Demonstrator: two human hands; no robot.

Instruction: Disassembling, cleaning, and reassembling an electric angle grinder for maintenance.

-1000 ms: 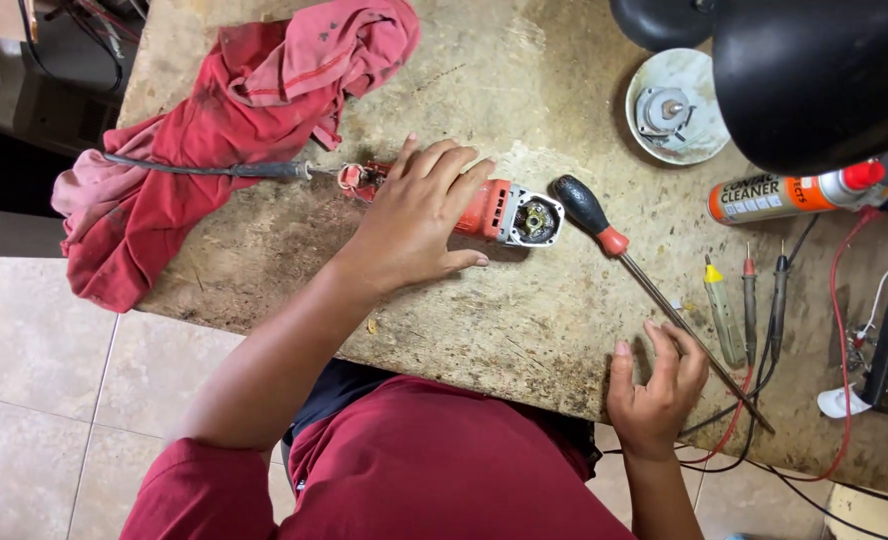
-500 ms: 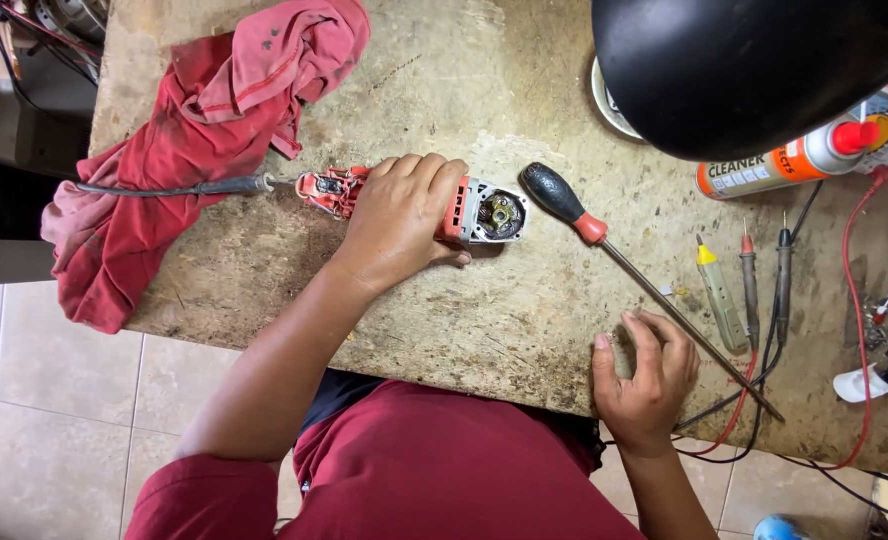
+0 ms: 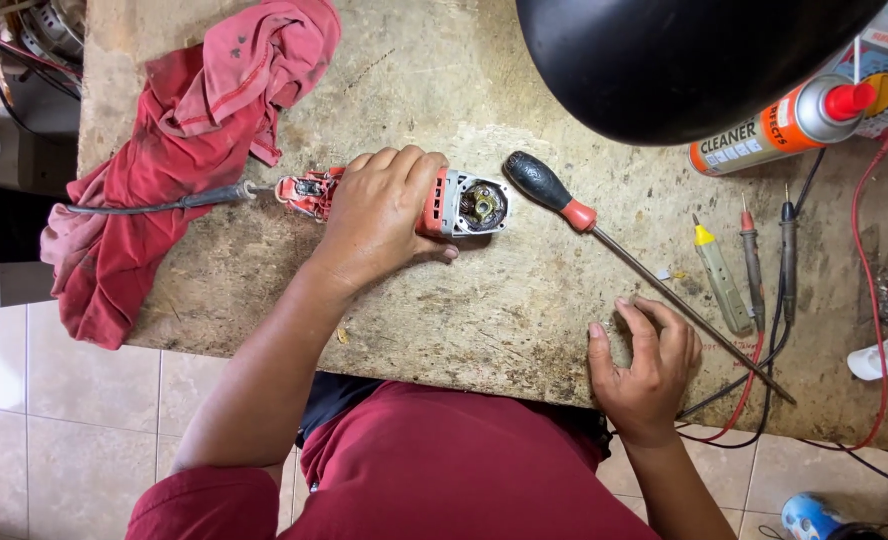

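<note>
Left grip (image 3: 379, 215) closed over red power-tool body (image 3: 444, 203) lying mid-surface (image 3: 414, 320), gear end bare; right hand (image 3: 644, 365) flat, empty, seemingly brushing the screwdriver (image 3: 604, 235) shaft: risk I nudge it, or the tool rolls on its cord (image 3: 154, 203).

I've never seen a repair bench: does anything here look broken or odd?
Yes: the red power tool body under the left hand lies open, its housing end missing and inner metal parts bared, on the worn, stained wooden bench.
</note>
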